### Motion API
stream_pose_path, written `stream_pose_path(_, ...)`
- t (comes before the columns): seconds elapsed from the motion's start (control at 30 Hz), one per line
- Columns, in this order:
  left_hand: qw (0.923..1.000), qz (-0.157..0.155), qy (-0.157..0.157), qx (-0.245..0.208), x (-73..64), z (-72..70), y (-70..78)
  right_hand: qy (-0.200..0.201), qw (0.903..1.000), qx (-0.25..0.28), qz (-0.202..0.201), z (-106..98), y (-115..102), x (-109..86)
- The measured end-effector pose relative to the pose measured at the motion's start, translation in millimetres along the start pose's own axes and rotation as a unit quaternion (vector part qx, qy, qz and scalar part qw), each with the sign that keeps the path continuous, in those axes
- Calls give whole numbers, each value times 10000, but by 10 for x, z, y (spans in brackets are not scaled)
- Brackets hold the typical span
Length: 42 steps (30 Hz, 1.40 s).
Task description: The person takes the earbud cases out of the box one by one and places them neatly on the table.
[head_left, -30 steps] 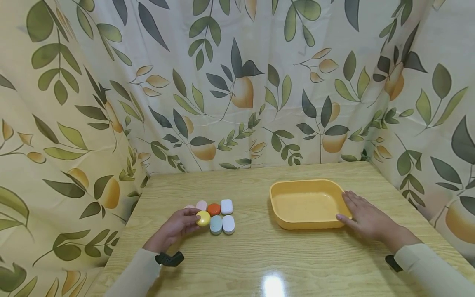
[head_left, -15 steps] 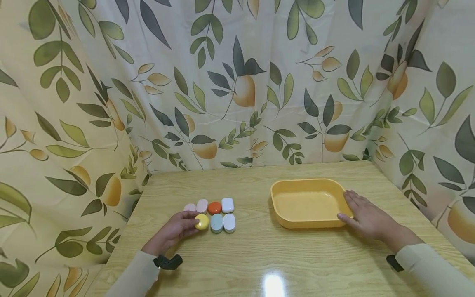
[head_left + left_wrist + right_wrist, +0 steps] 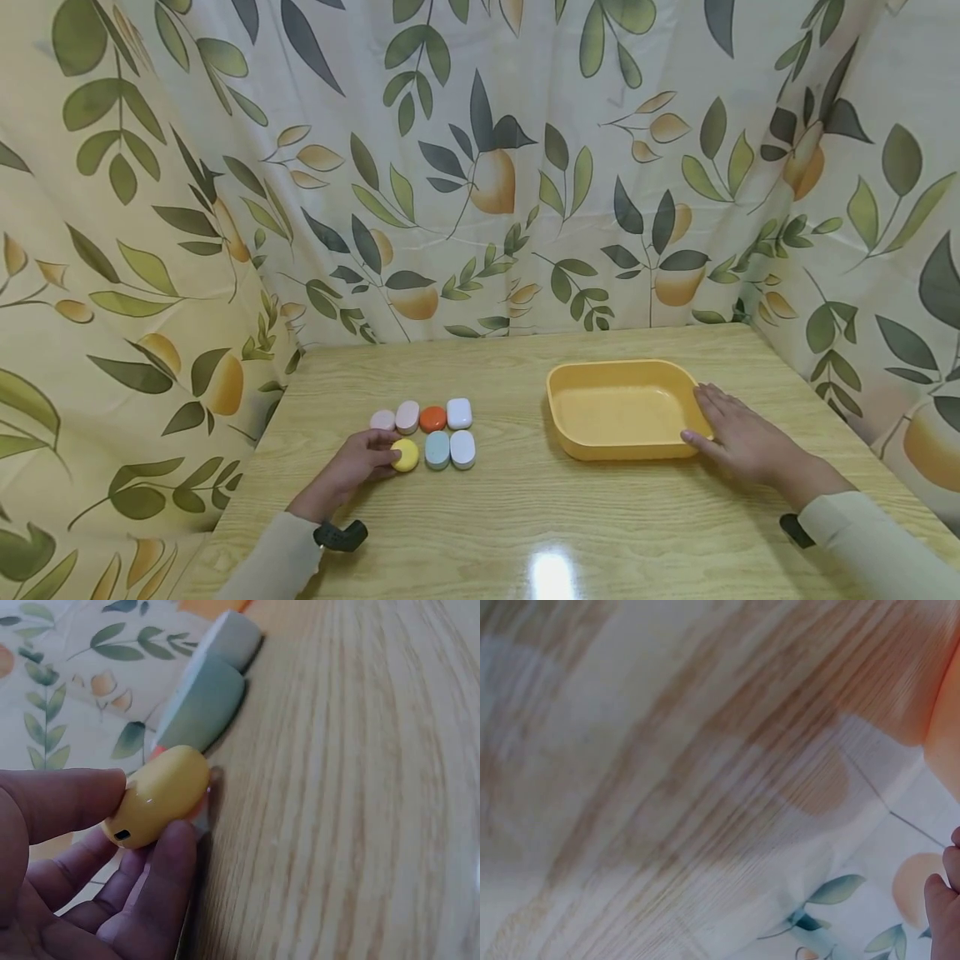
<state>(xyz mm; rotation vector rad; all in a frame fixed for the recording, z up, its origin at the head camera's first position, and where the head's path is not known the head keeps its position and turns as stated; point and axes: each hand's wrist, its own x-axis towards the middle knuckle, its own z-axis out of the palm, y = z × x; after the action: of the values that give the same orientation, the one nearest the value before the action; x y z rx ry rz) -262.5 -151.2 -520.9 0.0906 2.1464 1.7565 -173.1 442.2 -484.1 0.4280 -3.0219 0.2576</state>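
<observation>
My left hand (image 3: 362, 461) pinches a round, glossy yellow earbud case (image 3: 405, 455) between thumb and fingers, low over the table at the left. A small dark slot shows in the case's side in the left wrist view. To its right stand a pale green case (image 3: 437, 450) and a white oval case (image 3: 462, 450). Behind these are two pink cases (image 3: 407, 417), a red-orange round one (image 3: 432, 419) and a white squarish one (image 3: 459, 413). My right hand (image 3: 738, 433) rests with straight fingers against the right end of a yellow-orange tray (image 3: 622, 452).
The wood-grain table (image 3: 510, 517) runs up to a leaf-and-fruit patterned curtain (image 3: 480, 250) at the back and both sides. The tray stands at the right, apart from the cases. A bright light reflection lies on the table's near part.
My left hand has brought the yellow case slightly nearer and down, away from the red-orange case. More of the pink cases shows behind it. The right hand and tray have stayed put.
</observation>
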Motion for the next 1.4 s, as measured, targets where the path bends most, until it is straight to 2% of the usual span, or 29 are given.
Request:
stream_pose_path(0.3,9959,106,389,813,-2,33,29,-49,10000,30,-9,-5,-31,37)
stream_pose_path(0.5,9885,214,616,1366,-12,12,23,-64,10000,59,14,-2,-62,46)
stream_pose_path(0.93,9753,390,765,2033,-96,-25,-54,-38,9999,98,-84,48,-111,30)
stream_pose_path(1.13,9758,397,763,2010,-93,-49,-47,19,9999,58,-145,83,-106,21)
stream_pose_path(1.4,9879,504,649,1317,-72,-91,-61,-187,9983,493,242,-55,-49,49)
